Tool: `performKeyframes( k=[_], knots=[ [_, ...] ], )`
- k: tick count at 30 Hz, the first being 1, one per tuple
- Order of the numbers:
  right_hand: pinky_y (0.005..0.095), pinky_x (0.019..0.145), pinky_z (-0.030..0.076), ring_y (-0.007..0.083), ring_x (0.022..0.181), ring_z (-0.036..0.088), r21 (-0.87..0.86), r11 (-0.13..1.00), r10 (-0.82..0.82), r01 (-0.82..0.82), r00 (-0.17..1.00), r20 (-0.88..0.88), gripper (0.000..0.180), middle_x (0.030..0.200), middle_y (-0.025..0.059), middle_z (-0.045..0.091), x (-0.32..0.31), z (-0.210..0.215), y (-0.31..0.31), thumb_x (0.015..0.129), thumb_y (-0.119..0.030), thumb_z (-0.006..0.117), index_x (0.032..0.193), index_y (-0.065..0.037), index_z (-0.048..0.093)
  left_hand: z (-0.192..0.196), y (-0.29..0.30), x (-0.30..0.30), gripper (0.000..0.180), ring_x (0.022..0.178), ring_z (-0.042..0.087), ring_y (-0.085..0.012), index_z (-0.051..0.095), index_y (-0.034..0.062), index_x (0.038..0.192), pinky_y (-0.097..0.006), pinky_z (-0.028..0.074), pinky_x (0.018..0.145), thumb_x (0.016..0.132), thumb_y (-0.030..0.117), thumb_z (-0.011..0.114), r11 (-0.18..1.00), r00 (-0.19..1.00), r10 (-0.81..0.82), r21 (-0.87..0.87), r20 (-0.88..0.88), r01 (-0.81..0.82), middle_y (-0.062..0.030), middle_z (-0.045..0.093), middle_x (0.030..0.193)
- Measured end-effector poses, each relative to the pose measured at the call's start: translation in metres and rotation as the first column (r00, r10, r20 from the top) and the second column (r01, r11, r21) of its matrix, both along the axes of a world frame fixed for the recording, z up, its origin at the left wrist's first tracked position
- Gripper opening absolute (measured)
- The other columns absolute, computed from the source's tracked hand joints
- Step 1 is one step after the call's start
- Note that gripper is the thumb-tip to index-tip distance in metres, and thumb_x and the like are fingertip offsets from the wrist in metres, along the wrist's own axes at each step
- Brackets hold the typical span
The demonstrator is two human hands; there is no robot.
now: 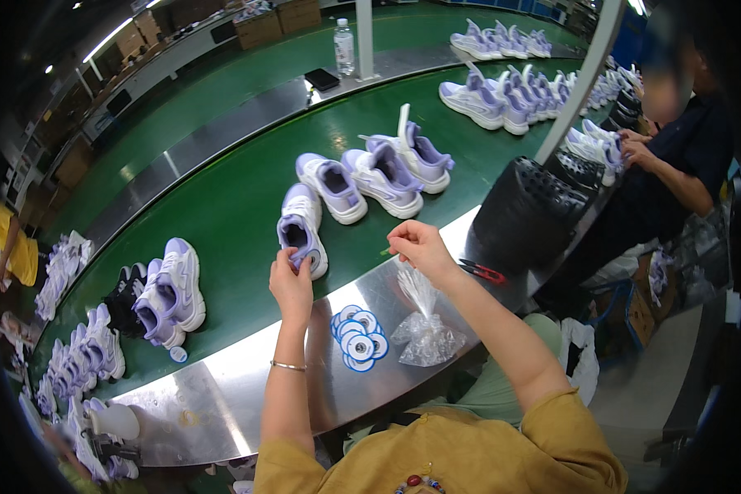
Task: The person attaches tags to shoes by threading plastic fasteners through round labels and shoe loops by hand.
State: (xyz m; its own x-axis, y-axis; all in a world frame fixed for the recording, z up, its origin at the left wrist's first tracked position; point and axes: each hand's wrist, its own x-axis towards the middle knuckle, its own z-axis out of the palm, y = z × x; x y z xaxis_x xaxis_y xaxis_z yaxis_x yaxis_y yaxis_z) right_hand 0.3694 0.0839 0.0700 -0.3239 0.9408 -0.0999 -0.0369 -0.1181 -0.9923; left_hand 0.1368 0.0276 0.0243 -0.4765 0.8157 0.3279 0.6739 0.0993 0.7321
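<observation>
My left hand [291, 276] is closed on the heel of a white and lilac sneaker [302, 216]. A round tag [314, 260] shows at the heel beside my thumb. To the right, my right hand [420, 247] is raised in a pinch, with a thin green strip [385, 251] at its fingertips. Between my forearms, a pile of round blue-edged labels [360, 339] lies on the metal ledge. Next to it sits a clear plastic bag [428, 329] of small pieces that I cannot make out. Several more sneakers [380, 179] stand just beyond, on the green belt.
Red-handled snips [482, 272] lie on the ledge beside a black perforated bin [525, 216]. More sneakers [171, 288] stand at left, near a paper cup [117, 421]. Across the belt are a bottle [343, 48] and a phone [322, 79]. A co-worker [675, 165] handles shoes at right.
</observation>
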Motion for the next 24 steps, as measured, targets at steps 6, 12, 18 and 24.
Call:
performKeyframes(
  k=[6,12,18,24],
  knots=[
    [0.0233,0.057,0.045,0.009,0.061,0.056,0.245,0.966,-0.154,0.087,0.95,0.27,0.009,0.07,0.0046,0.062,0.051,-0.029,-0.005,0.082,-0.007,0.06,0.085,0.001,0.062,-0.009,0.041,0.028,0.042,0.07,0.059,-0.0209,0.055,0.0021,0.114,-0.033,0.049,0.067,0.075,0.008,0.07,0.995,0.985,-0.092,0.038,0.148,0.088,-0.011,0.058,0.083],
    [0.0412,0.069,0.049,0.0327,0.077,0.063,0.3,0.954,-0.198,-0.017,0.717,0.669,0.02,0.079,0.0153,0.065,0.068,-0.046,-0.012,0.078,-0.021,0.059,0.081,-0.001,0.064,0.015,0.014,0.065,0.025,0.071,0.058,-0.0313,0.057,0.0006,0.103,-0.039,0.047,0.066,0.08,0.007,0.062,0.988,0.987,0.019,0.152,-0.157,0.005,-0.0143,0.058,0.083],
    [0.0398,0.064,0.049,0.0331,0.07,0.063,0.374,0.927,-0.266,-0.041,0.631,0.729,0.023,0.074,0.0157,0.065,0.047,-0.062,0.002,0.075,-0.023,0.062,0.079,-0.001,0.064,0.01,-0.045,0.157,0.036,0.065,0.058,-0.0302,0.057,0.0026,0.065,-0.04,0.047,0.057,0.074,0.036,0.069,0.909,0.83,-0.417,-0.181,-0.37,0.375,-0.0145,0.059,0.067],
    [0.042,0.068,0.05,0.035,0.073,0.063,0.362,0.928,-0.305,0.085,0.731,0.61,0.019,0.076,0.0167,0.065,0.066,-0.047,-0.003,0.076,-0.02,0.06,0.077,-0.001,0.064,-0.023,-0.043,0.173,0.027,0.065,0.059,-0.0312,0.057,0.0019,0.067,-0.04,0.047,0.058,0.076,0.026,0.065,0.89,0.818,-0.449,-0.26,-0.359,0.375,-0.0151,0.06,0.069]
  ],
)
